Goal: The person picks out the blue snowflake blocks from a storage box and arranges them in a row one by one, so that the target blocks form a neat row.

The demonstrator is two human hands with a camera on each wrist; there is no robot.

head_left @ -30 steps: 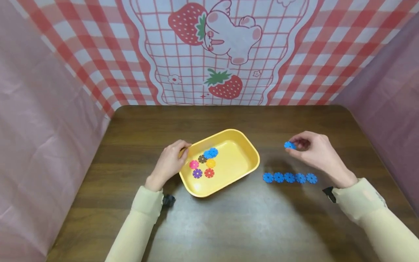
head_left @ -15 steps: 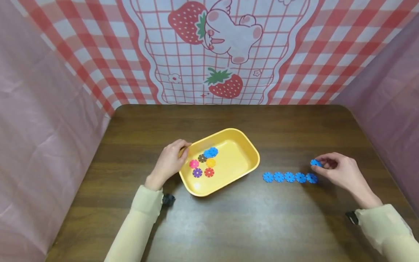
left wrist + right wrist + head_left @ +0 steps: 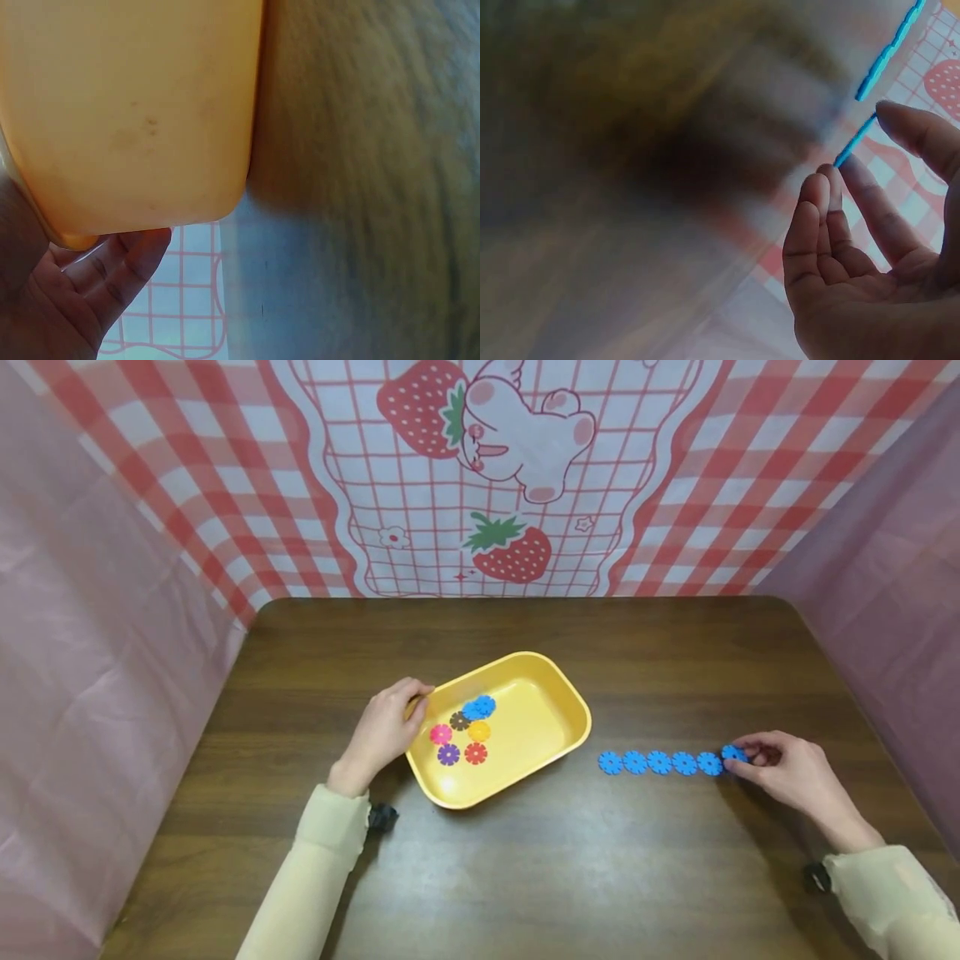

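Observation:
My left hand [image 3: 381, 731] grips the left end of a yellow plastic tray [image 3: 577, 710] by its rim. In the left wrist view the tray's outer wall [image 3: 135, 112] fills much of the picture, with my fingers curled at its end. A blue snowflake disc [image 3: 732, 755] is pinched between thumb and fingers of my right hand [image 3: 798, 781]. It sits at the right end of a row of several blue snowflake discs [image 3: 659, 762] lying on the table. Edge-on in the right wrist view, the pinched disc [image 3: 855, 140] shows a small gap from the row [image 3: 889, 52].
Inside the tray lie overlapping blue discs [image 3: 480, 707] and single brown [image 3: 460, 721], pink [image 3: 441, 734], orange [image 3: 479, 731], purple [image 3: 448, 754] and red [image 3: 476, 753] discs. The wooden table [image 3: 525, 877] meets a strawberry-patterned cloth [image 3: 510, 552] at its back edge.
My right hand has carried the blue disc rightward and toward me, from above the row to its right end, and lower. The left hand keeps its grip on the tray.

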